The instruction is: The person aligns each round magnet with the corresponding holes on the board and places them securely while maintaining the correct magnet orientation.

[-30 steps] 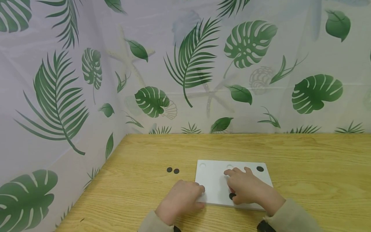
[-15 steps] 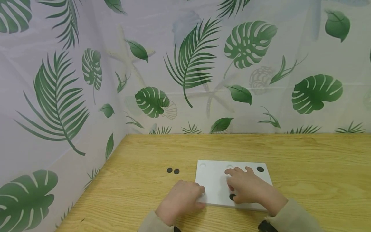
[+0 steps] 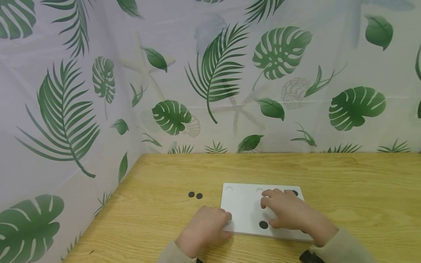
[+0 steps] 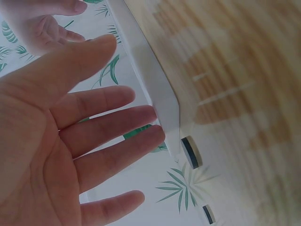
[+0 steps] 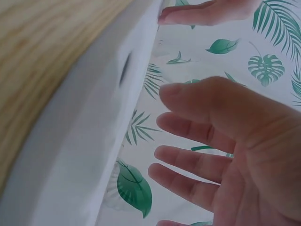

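A thin white board (image 3: 243,208) with shallow round recesses lies on the wooden table. One black disc (image 3: 263,225) sits in its front middle recess; another black disc (image 3: 295,192) at the far right corner is partly covered by the right hand. My left hand (image 3: 205,226) touches the board's left end with its fingertips, thumb apart, as the left wrist view (image 4: 113,127) shows. Over the board's right half hovers my right hand (image 3: 287,210), fingers loosely bent and nothing between them. A dark edge at the front right is mostly hidden under the right wrist.
Two loose black discs (image 3: 199,196) lie side by side on the table (image 3: 158,215), left of the board. Leaf-printed white sheeting (image 3: 230,73) rises behind the table and along its left side.
My right hand has drawn away to the right from the front middle disc, which now shows whole. The left hand stays at the board's left end.
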